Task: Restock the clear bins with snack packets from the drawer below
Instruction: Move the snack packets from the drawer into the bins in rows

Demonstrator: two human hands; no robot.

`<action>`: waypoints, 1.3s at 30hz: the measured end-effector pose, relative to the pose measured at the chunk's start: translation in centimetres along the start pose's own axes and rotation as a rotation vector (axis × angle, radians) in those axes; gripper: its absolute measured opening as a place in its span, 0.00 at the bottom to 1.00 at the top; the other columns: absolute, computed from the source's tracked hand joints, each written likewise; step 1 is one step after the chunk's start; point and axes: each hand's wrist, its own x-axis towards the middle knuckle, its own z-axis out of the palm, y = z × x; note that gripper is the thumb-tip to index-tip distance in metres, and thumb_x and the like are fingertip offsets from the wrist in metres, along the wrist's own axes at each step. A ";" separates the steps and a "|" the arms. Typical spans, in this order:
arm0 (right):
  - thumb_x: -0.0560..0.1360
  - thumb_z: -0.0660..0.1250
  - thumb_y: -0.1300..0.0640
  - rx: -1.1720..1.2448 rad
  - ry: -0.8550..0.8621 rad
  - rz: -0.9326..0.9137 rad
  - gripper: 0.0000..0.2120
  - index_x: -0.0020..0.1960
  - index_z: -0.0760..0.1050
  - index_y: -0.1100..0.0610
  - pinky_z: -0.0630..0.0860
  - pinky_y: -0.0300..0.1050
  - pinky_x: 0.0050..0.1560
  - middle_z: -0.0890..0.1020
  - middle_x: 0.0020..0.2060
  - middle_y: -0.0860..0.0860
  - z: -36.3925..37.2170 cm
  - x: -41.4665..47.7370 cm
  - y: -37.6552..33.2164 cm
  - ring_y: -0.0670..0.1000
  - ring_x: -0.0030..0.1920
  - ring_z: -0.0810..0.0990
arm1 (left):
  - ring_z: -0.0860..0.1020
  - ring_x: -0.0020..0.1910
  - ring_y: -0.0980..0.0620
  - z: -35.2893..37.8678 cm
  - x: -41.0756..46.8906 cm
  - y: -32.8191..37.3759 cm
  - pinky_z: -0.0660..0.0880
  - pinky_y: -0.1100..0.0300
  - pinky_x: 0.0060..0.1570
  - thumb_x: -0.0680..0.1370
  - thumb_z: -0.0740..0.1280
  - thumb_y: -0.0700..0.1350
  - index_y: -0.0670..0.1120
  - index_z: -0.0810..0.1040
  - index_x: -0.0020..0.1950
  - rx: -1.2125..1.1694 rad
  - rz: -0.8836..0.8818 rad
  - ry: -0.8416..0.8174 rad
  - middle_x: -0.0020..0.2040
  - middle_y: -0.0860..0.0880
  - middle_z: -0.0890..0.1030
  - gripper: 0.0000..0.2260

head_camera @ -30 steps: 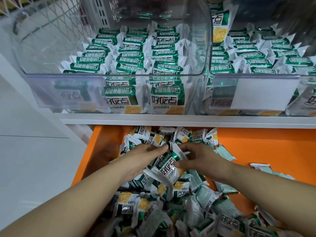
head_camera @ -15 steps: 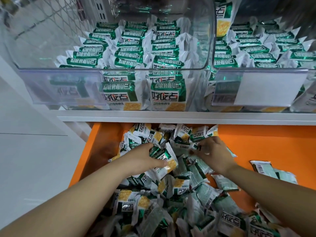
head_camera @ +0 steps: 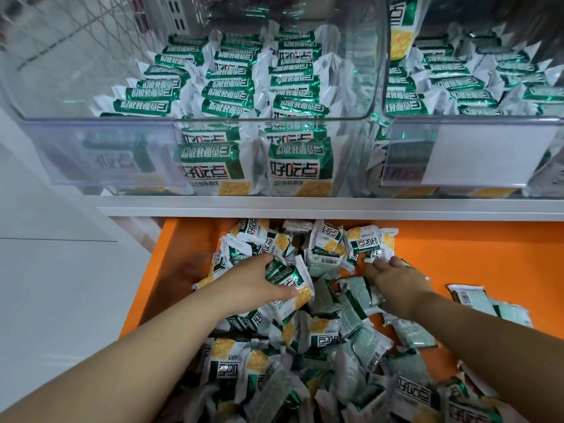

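An orange drawer [head_camera: 476, 257] below the shelf holds a loose heap of green-and-white snack packets [head_camera: 320, 346]. My left hand [head_camera: 253, 285] grips a small bunch of packets [head_camera: 290, 279] at the heap's left, thumb over their front. My right hand [head_camera: 396, 279] reaches to the back of the heap, its fingertips at a packet [head_camera: 374, 244] there; I cannot tell whether they hold it. Above, two clear bins stand side by side: the left bin [head_camera: 100, 154] holds three rows of upright packets, and the right bin [head_camera: 406, 154] is also filled.
A white shelf edge [head_camera: 335, 207] runs between the bins and the drawer. A blank white label [head_camera: 485, 154] covers the right bin's front. Two packets [head_camera: 485, 303] lie apart on the drawer's bare orange floor at right. White floor lies to the left.
My left hand has closed around a bunch of packets and stayed at the heap's left. My right hand let go of that bunch and moved right and back to another packet.
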 end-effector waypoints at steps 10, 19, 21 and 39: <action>0.76 0.66 0.46 0.659 0.129 -0.019 0.22 0.66 0.70 0.56 0.64 0.36 0.29 0.78 0.37 0.51 -5.0 -2.6 0.4 0.47 0.33 0.72 | 0.60 0.74 0.51 -0.3 -0.7 0.2 0.60 0.66 0.62 0.73 0.70 0.58 0.47 0.51 0.78 0.026 -0.005 0.032 0.78 0.49 0.56 0.41; 0.74 0.69 0.47 1.106 -0.025 -0.173 0.28 0.58 0.71 0.72 0.67 0.32 0.29 0.64 0.30 0.53 -11.2 -9.6 -0.2 0.45 0.26 0.65 | 0.69 0.67 0.54 -1.5 -5.0 4.6 0.64 0.62 0.63 0.74 0.70 0.58 0.47 0.53 0.78 0.057 0.068 0.094 0.77 0.48 0.60 0.40; 0.70 0.69 0.43 1.086 -0.016 -0.222 0.26 0.52 0.74 0.66 0.70 0.38 0.34 0.71 0.28 0.49 -12.6 -11.5 0.1 0.46 0.28 0.69 | 0.65 0.71 0.52 -1.9 -6.5 5.4 0.63 0.61 0.65 0.73 0.69 0.60 0.46 0.54 0.78 0.086 0.093 0.107 0.77 0.48 0.59 0.41; 0.65 0.73 0.44 1.250 0.409 -0.407 0.24 0.52 0.78 0.61 0.73 0.35 0.40 0.77 0.41 0.64 -22.4 -27.3 0.6 0.47 0.36 0.79 | 0.80 0.56 0.41 -4.8 -20.8 14.1 0.77 0.45 0.52 0.69 0.69 0.57 0.56 0.66 0.66 -0.252 0.354 0.242 0.66 0.52 0.76 0.27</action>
